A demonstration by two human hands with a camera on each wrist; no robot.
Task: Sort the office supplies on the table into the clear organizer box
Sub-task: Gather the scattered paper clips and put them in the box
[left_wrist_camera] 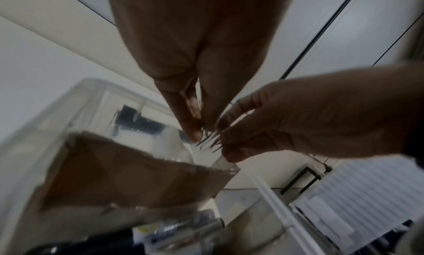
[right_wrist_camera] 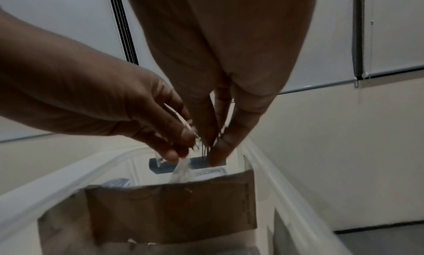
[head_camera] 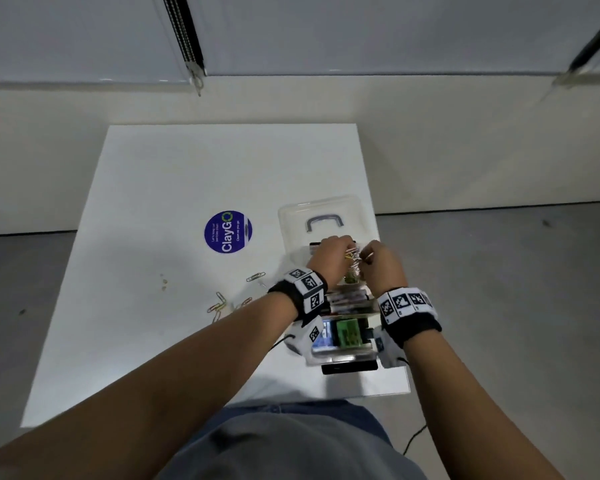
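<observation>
Over the far end of the clear organizer box (head_camera: 340, 357) both hands meet on a small bunch of coloured paper clips (head_camera: 352, 255). My left hand (head_camera: 343, 249) pinches the bunch from the left, and my right hand (head_camera: 368, 255) pinches it from the right. In the left wrist view the left hand (left_wrist_camera: 199, 126) and right hand (left_wrist_camera: 223, 141) hold the thin wires of the paper clips (left_wrist_camera: 210, 138) above a brown cardboard divider (left_wrist_camera: 137, 177). The right wrist view shows the same pinch, right hand (right_wrist_camera: 214, 146) and left hand (right_wrist_camera: 181, 146). Several loose paper clips (head_camera: 221, 303) lie on the white table (head_camera: 153, 202).
The box's clear lid (head_camera: 323, 206) with a grey handle lies open behind the hands. A green item (head_camera: 349, 332) and other supplies sit in the near compartments. A round blue sticker (head_camera: 228, 231) is on the table. The table's right edge runs close beside the box.
</observation>
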